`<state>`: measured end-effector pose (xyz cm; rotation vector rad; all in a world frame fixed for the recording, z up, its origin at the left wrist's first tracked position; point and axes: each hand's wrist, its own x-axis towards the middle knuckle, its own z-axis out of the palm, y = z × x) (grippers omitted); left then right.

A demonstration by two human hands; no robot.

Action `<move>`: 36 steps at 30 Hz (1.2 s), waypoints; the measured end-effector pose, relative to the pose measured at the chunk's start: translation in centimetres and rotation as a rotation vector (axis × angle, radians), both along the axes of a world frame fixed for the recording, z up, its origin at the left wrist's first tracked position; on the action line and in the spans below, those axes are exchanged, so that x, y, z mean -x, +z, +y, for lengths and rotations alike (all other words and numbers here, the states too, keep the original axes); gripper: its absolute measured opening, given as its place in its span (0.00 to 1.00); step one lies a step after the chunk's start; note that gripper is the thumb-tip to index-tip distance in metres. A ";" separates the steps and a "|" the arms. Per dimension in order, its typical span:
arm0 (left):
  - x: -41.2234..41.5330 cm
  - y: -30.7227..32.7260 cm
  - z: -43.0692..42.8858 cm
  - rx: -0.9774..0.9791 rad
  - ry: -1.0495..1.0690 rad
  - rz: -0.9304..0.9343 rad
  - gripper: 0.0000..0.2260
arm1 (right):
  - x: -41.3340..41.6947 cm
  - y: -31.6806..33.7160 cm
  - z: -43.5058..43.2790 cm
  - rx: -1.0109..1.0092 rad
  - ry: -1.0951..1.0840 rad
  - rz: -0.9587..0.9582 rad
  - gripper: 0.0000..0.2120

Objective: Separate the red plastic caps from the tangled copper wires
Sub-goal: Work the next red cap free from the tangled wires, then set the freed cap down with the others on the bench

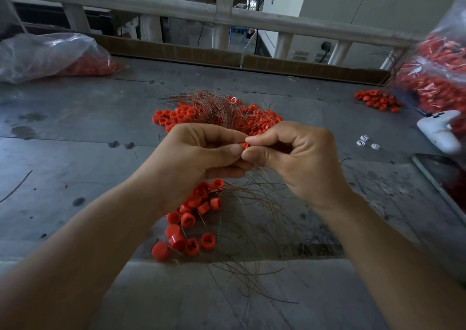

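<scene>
One small red cap [243,145] is held above the grey table [75,158], pinched from both sides: the left hand [199,153] grips it between thumb and forefinger with the other fingers curled under, and the right hand [297,158] pinches it in the same way, the fingertips of the two hands almost touching. Whether a wire runs through this cap cannot be told. Directly below the held cap, thin copper wires [252,198] hang from the hands and fan out loosely over the table toward the person. Below and slightly left of the held cap lies a loose cluster of caps [194,216], several threaded among those strands. Just beyond the held cap lies a larger pile of caps [176,118] with a dense wire bundle [214,108] arching across it. Far to the right of the held cap and farther away sits a small heap of caps [378,100], and beside it stands a clear bag [438,77] packed with red parts. To the right of the held cap lie a few small white pieces [363,142] and a white device [438,133]. Far to the left and beyond the held cap lies a second clear bag [50,55], holding red caps. Behind all of these, a cardboard strip [176,51] lines the far edge of the table under a pale rail [151,4].
</scene>
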<state>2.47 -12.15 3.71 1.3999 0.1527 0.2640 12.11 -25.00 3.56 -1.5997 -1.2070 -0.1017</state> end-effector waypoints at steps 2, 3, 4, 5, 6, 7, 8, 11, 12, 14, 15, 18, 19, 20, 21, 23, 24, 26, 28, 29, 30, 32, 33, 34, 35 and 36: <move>0.1 0.1 0.1 0.024 -0.047 -0.001 0.10 | 0.0 0.1 0.0 0.015 0.054 0.069 0.08; 0.2 0.2 0.2 0.036 -0.071 -0.002 0.10 | -0.1 0.2 0.0 0.035 0.092 0.106 0.09; 0.2 0.3 0.4 0.049 -0.094 -0.002 0.10 | -0.1 0.3 -0.1 0.072 0.127 0.124 0.10; 0.3 0.3 0.5 0.059 -0.114 -0.001 0.11 | -0.3 0.4 -0.1 0.123 0.150 0.114 0.12; 0.3 0.3 0.6 0.064 -0.132 0.003 0.12 | -0.3 0.5 -0.2 0.179 0.169 0.089 0.12; 0.3 0.2 0.6 0.067 -0.148 0.009 0.13 | -0.4 0.6 -0.2 0.226 0.186 0.065 0.11; 0.3 0.2 0.6 0.073 -0.161 0.015 0.15 | -0.4 0.7 -0.3 0.257 0.198 0.044 0.09; 0.2 0.0 0.5 0.096 -0.158 0.003 0.18 | -0.3 0.6 -0.2 0.279 0.180 -0.015 0.04; 0.2 0.0 0.3 0.081 -0.142 -0.016 0.17 | -0.2 0.6 -0.1 0.277 0.162 -0.021 0.02; 0.2 0.0 -0.1 -0.017 -0.100 -0.069 0.18 | -0.1 0.4 0.0 0.277 0.129 -0.037 0.02; 0.2 -0.1 -0.3 -0.093 -0.080 -0.090 0.20 | -0.1 0.2 0.0 0.283 0.112 -0.049 0.03; 0.3 -0.2 -0.7 -0.266 -0.031 -0.127 0.23 | 0.0 0.0 0.0 0.314 0.075 -0.094 0.07; 0.3 -0.2 -0.8 -0.275 -0.032 -0.137 0.23 | 0.1 0.0 0.0 0.314 0.066 -0.110 0.07; 0.3 -0.3 -0.8 -0.270 -0.039 -0.147 0.23 | 0.2 -0.1 0.0 0.307 0.057 -0.121 0.06; 0.3 -0.3 -0.9 -0.259 -0.043 -0.159 0.23 | 0.4 -0.1 0.0 0.296 0.048 -0.129 0.05; 0.4 -0.4 -1.0 -0.236 -0.041 -0.181 0.22 | 0.7 0.0 0.1 0.272 0.033 -0.143 0.03; 0.4 -0.4 -1.0 -0.220 -0.042 -0.184 0.21 | 0.7 0.0 0.1 0.265 0.027 -0.147 0.03; 0.4 -0.4 -1.0 -0.198 -0.051 -0.185 0.21 | 0.8 0.1 0.1 0.263 0.019 -0.155 0.03; 0.3 -0.4 -1.0 -0.182 -0.055 -0.177 0.22 | 0.7 0.1 0.1 0.272 0.020 -0.145 0.03; 0.3 -0.4 -0.9 -0.170 -0.055 -0.168 0.22 | 0.6 0.1 0.1 0.276 0.027 -0.123 0.03; 0.2 -0.4 -0.9 -0.153 -0.056 -0.156 0.21 | 0.5 0.1 0.1 0.276 0.035 -0.097 0.04; 0.2 -0.3 -0.6 -0.114 -0.068 -0.131 0.21 | 0.5 0.1 0.1 0.258 0.050 -0.031 0.05; 0.2 -0.2 -0.5 -0.091 -0.079 -0.123 0.20 | 0.6 0.2 0.1 0.240 0.063 0.017 0.04; 0.2 -0.2 -0.3 -0.065 -0.086 -0.112 0.19 | 0.6 0.3 0.1 0.218 0.080 0.072 0.04; 0.2 -0.1 -0.2 -0.035 -0.089 -0.100 0.20 | 0.7 0.4 0.0 0.199 0.101 0.123 0.05; 0.2 -0.1 -0.1 -0.007 -0.091 -0.089 0.20 | 0.6 0.5 0.0 0.184 0.129 0.165 0.08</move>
